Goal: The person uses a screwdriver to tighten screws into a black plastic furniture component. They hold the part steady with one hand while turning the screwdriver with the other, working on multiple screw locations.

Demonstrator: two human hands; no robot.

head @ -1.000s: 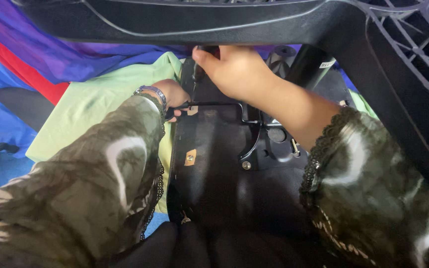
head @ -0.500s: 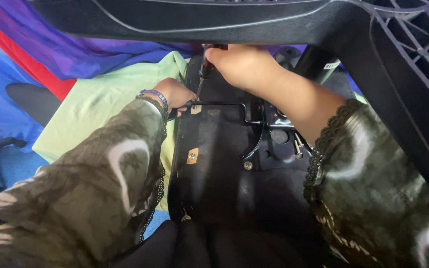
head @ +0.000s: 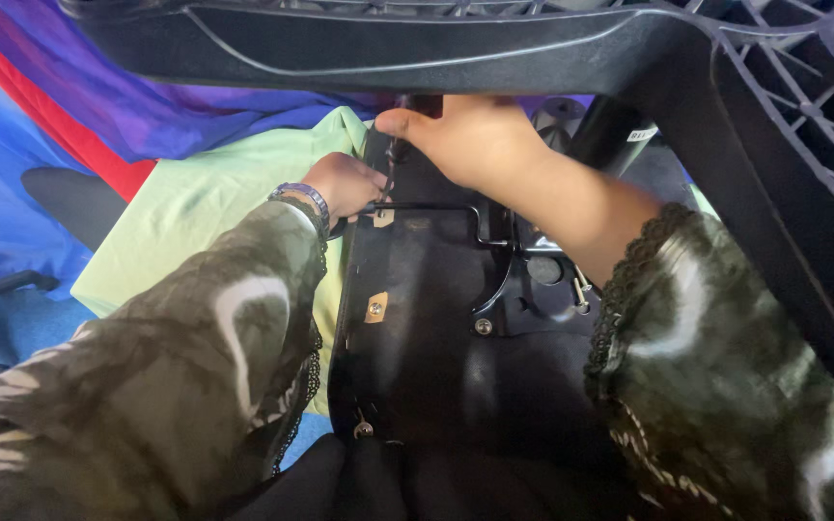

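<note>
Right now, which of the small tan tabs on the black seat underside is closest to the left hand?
The upper tan tab, right beside the left hand near the thin metal rod. The other tan tab sits lower on the black panel, well away from both hands.

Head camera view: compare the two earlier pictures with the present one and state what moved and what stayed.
The right hand lifted toward the black plastic frame, turning the thin dark tool it grips from lying flat to upright. The left hand kept its place at the edge of the black seat underside, on the green cloth.
</note>
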